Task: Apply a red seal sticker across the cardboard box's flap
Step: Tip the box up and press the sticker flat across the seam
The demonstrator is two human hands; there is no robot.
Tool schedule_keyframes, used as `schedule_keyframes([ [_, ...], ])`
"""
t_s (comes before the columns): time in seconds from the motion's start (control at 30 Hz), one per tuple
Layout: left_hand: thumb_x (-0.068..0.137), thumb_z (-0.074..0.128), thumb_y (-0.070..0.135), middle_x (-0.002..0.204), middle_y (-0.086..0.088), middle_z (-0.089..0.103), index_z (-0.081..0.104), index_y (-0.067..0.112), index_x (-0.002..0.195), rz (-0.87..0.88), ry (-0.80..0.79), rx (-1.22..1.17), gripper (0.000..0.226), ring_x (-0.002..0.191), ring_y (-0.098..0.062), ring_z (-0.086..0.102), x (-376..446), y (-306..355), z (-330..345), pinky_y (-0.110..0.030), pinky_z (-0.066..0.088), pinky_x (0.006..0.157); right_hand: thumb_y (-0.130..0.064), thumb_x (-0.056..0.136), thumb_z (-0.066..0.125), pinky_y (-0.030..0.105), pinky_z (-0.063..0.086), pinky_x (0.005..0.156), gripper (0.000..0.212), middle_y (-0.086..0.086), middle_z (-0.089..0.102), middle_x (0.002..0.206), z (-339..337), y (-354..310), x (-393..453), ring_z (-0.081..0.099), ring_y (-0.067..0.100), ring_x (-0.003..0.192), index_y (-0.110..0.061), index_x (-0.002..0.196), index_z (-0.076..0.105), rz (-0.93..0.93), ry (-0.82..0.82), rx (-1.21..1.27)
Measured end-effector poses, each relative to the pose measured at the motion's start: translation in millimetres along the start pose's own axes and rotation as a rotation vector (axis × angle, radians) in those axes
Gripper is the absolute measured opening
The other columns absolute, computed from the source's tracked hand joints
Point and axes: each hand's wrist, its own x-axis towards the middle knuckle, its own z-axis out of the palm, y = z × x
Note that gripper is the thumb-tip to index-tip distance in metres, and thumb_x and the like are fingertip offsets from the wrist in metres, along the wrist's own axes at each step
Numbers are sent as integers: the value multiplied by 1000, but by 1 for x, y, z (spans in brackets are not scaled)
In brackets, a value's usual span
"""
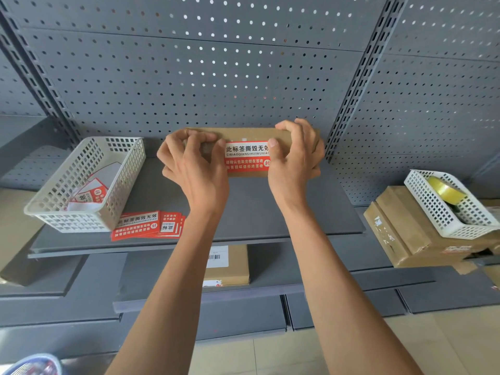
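A flat cardboard box (243,134) rests on the grey shelf (243,212) against the pegboard back. A red and white seal sticker (247,157) with black lettering lies on the box's near face. My left hand (193,163) grips the box's left end, thumb touching the sticker's left edge. My right hand (296,152) wraps the box's right end, its thumb pressing on the sticker's right part. Both ends of the box are hidden under my fingers.
A white mesh basket (81,185) with sticker scraps sits at the shelf's left, with a stack of red seal stickers (147,226) beside it. At right, another white basket (446,209) holding a tape roll sits on cardboard boxes (400,234). A labelled box (227,266) lies on the lower shelf.
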Motion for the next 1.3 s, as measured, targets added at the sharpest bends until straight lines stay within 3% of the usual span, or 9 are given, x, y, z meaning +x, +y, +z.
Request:
schedule_keyframes([
  [0.2,89,70,36,124,5,48,68,31,97,20,-54,-11,9,130,-23,32,1,-1,-5,-44,30,101,-19,92,59,58,31,103,32,-15,37,149,-9,2,4,21,24,143,-35,118,57,-27,-109,-23],
  [0.43,81,79,29,130,3,44,67,28,114,130,-186,25,35,132,-27,30,0,-13,-19,-38,25,101,-21,95,62,57,24,107,35,-13,26,158,-18,7,3,15,23,146,-33,127,54,-83,-205,-36],
  [0.67,72,88,22,138,1,43,66,27,125,233,-245,53,57,135,-30,29,-1,-24,-26,-35,23,104,-12,92,67,59,12,115,63,-17,2,167,-36,16,5,-4,22,152,-38,143,41,-122,-410,-102],
  [0.97,70,89,22,139,2,42,65,29,127,272,-244,53,62,135,-30,28,-3,-27,-27,-36,24,103,-3,86,72,59,6,118,82,-20,-10,166,-42,18,5,-12,26,153,-43,147,33,-131,-494,-159],
  [1.03,69,89,29,139,3,42,64,30,127,286,-241,61,63,135,-29,29,-4,-28,-27,-37,25,103,-10,85,74,60,8,118,81,-20,-10,166,-43,18,5,-12,26,153,-44,146,32,-139,-501,-169],
  [1.2,64,87,56,135,8,42,66,33,121,229,-174,60,66,135,-23,28,-9,-20,-20,-38,29,100,-54,75,79,60,17,113,80,-20,-4,165,-32,13,-1,-5,29,152,-46,140,33,-123,-410,-165],
  [1.3,61,89,57,136,7,42,65,33,120,227,-146,104,68,135,-24,28,-11,-17,-15,-43,33,98,-60,68,81,61,20,111,89,-19,-5,165,-24,12,-3,-4,30,151,-44,140,31,-126,-362,-203],
])
